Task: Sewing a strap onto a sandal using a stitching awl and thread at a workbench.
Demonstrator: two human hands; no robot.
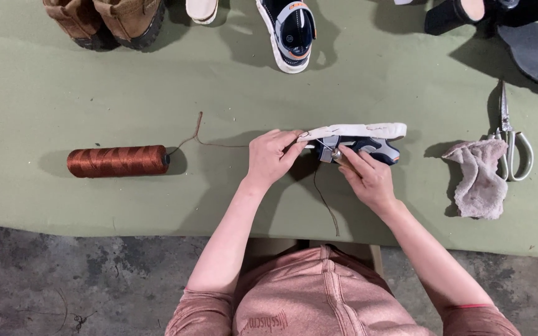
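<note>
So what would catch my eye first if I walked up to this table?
Probably the two hands at the middle: the left hand steadies a white-soled sandal turned on its side, while the right hand works a small tool at it. Next, the big rust-brown thread spool lying at the left, then the scissors at the right.

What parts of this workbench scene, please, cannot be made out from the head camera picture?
- Tool tip in the right hand: too small, hidden by fingers.
- Sandal upper: turned on its side, partly covered by the left hand.
- Brown boots and black sole sheet: cut off by the frame edges.
</note>
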